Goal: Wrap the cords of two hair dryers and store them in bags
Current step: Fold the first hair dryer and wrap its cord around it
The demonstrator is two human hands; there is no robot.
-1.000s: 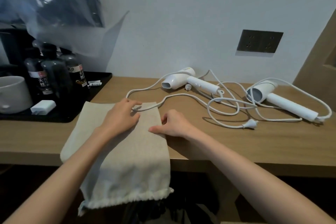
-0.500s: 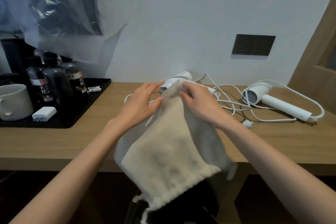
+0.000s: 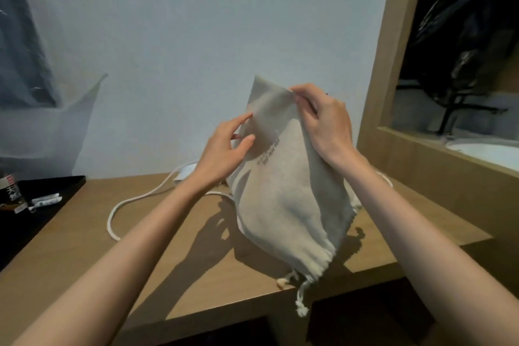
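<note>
Head view: Both bare arms reached forward over a wooden table (image 3: 182,261). A second earlier a cream cloth bag (image 3: 286,191) had lain flat on the table under both hands; half a second earlier it was rising. Now it hung upright in the air, just above the table's near right part.

The right hand (image 3: 323,121) had its grip clenched on the bag's top edge, pinching the cloth between thumb and curled fingers. The left hand (image 3: 224,149) gripped the bag's left side, lower down, thumb on the front and fingers behind. The bag was held upside down: its gathered mouth and knotted drawstring (image 3: 302,300) dangled at the bottom, over the table's near edge. Small printed lettering, too blurred to read, showed on the front.

Behind the left wrist, a white hair dryer (image 3: 185,175) peeked out on the far side of the table, its cord (image 3: 126,205) lying in a loose curve to the left. The second dryer was hidden. A black tray (image 3: 42,191) sat at far left.

The bag seemed to be being readied while the one visible cord lay unwrapped. It would likely need turning over and its mouth opening before a dryer could go in.
</note>
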